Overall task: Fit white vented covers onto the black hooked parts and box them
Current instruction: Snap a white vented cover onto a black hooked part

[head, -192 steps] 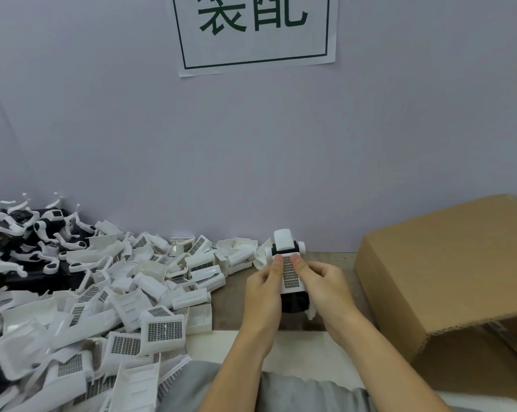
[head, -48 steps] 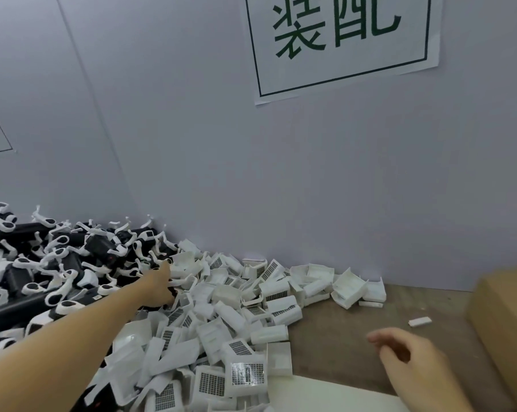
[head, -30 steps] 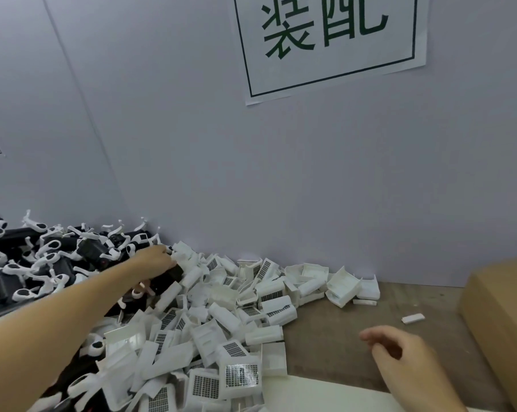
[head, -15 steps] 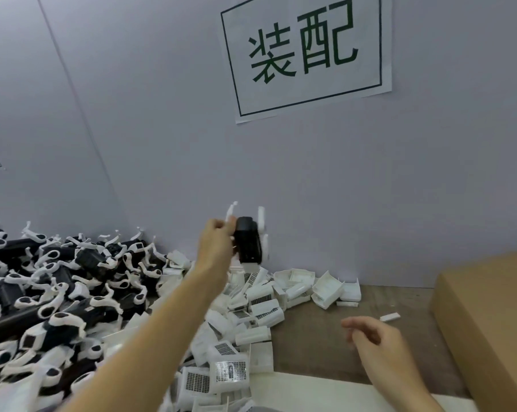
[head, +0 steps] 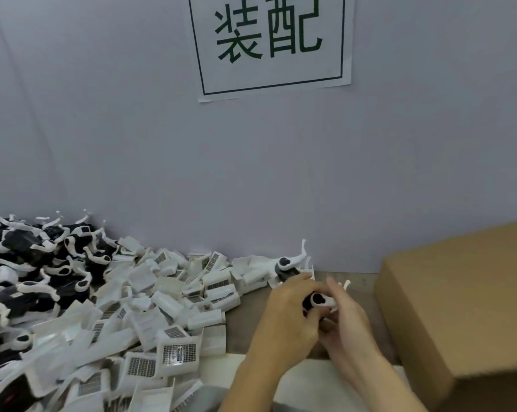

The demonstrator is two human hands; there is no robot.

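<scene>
A black hooked part (head: 318, 299) with white curved arms sits between my two hands above the brown table, near the wall. My left hand (head: 284, 318) grips it from the left and covers most of its body. My right hand (head: 348, 322) holds it from the right, fingers curled under it and thumb up beside a white hook. One white arm sticks up past my left hand. A heap of white vented covers (head: 177, 352) fills the table to the left. Behind that heap lies the pile of black hooked parts (head: 43, 257).
A big cardboard box (head: 459, 307) stands at the right, close to my right hand. A grey wall with a paper sign (head: 269, 46) closes off the back. Bare brown table (head: 245, 304) shows between the covers and my hands.
My left hand lifted a black hooked part from the far pile and brought it right and down. My right hand rose from the table and took hold of it too.
</scene>
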